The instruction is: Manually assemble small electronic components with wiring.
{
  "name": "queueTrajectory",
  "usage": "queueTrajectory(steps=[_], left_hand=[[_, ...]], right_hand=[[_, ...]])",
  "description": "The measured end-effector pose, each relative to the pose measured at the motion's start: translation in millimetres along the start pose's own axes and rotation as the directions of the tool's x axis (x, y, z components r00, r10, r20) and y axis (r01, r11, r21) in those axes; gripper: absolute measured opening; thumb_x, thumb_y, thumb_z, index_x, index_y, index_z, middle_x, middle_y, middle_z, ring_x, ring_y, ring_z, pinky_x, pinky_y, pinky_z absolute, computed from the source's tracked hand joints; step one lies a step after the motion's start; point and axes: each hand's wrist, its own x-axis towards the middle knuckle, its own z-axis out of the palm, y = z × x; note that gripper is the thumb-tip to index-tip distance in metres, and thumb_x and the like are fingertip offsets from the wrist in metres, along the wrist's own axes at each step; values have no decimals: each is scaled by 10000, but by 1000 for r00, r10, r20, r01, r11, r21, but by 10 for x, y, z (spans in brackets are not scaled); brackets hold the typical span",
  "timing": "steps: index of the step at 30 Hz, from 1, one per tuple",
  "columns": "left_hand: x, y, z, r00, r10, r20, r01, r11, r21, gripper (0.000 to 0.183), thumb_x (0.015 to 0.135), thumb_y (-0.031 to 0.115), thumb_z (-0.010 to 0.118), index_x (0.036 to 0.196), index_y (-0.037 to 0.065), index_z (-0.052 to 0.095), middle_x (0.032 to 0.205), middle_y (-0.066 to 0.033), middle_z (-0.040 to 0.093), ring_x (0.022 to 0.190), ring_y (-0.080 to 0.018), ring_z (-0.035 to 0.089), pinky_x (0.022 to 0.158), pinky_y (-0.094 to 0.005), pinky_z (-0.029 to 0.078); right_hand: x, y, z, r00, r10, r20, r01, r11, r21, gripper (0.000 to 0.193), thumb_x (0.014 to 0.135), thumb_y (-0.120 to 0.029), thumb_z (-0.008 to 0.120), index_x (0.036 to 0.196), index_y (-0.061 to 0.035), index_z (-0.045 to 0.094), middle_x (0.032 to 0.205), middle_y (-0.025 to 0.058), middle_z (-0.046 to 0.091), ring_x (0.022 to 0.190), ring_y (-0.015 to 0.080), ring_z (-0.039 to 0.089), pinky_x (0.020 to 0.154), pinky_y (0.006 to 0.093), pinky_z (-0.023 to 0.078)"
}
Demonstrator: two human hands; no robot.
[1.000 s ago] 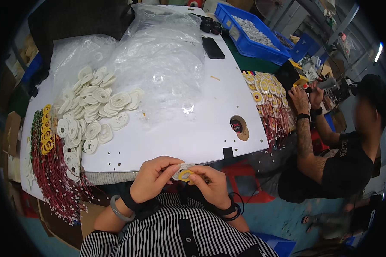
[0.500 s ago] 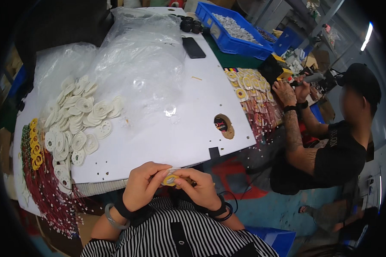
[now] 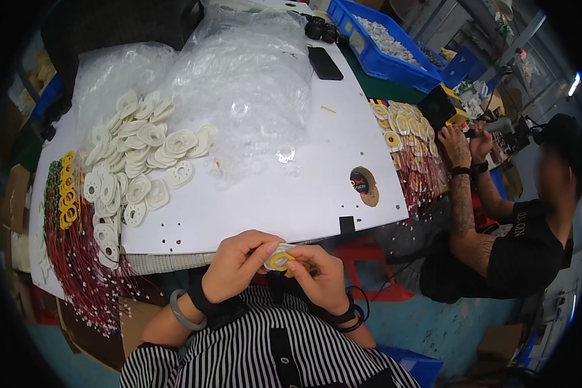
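Note:
Just off the table's near edge, a white plastic disc with a yellow ring (image 3: 280, 260) is pinched between my two hands. My left hand (image 3: 236, 266) grips its left side with thumb and fingers. My right hand (image 3: 321, 278) has its thumb and fingertips on the right side, by the yellow ring. Part of the disc is hidden behind my fingers. Ahead to the left lies a heap of white oval plastic pieces (image 3: 139, 145). Beyond my left arm, yellow rings (image 3: 67, 194) lie in a row, with dark red wires (image 3: 84, 278) hanging over the table edge.
Large clear plastic bags (image 3: 239, 90) cover the back of the white table (image 3: 252, 207). A black phone (image 3: 324, 63) lies near a blue bin (image 3: 394, 71) of small white parts. At right, a co-worker (image 3: 530, 239) works beside rows of yellow-and-white discs (image 3: 401, 126). The tabletop has a hole (image 3: 367, 194).
The view has shifted, so the table and my hands sit further right in the picture. The disc is tilted, and more of its yellow ring shows between my fingers.

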Motion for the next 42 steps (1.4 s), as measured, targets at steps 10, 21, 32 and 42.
queueTrajectory(steps=[10, 21, 32, 42], left_hand=[[-7, 34, 7, 997, 74, 5, -74, 985, 155, 249, 989, 162, 519, 1096, -16, 656, 894, -84, 634, 709, -111, 612, 611, -222, 518], [-40, 19, 29, 994, 108, -6, -106, 980, 170, 241, 976, 170, 535, 1080, -6, 662, 840, -102, 631, 654, -148, 602, 586, -258, 494], [4, 192, 87, 985, 156, 70, -171, 934, 315, 241, 913, 173, 631, 1076, -2, 659, 861, -98, 613, 693, -163, 597, 565, -264, 469], [50, 242, 34, 971, 214, 107, -240, 878, 414, 196, 832, 52, 669, 1024, 13, 677, 851, -72, 607, 693, -126, 575, 572, -229, 470]], right_hand=[[12, -17, -31, 998, 2, 55, -1, 1000, -23, 179, 886, -36, 656, 1055, 13, 630, 891, 98, 700, 724, 96, 668, 619, 208, 515], [-20, -51, 19, 997, 59, 40, -60, 997, 42, 173, 901, -54, 648, 1053, 13, 600, 883, 83, 697, 718, 84, 654, 626, 202, 513], [-12, -179, -73, 1000, -22, -17, 18, 971, -238, 207, 873, -76, 684, 1033, 3, 579, 876, 113, 695, 765, 143, 690, 660, 243, 538], [-34, -43, -160, 993, 74, 91, -53, 975, -215, 259, 899, -178, 676, 1060, 7, 596, 816, 92, 682, 703, 130, 665, 616, 250, 521]])
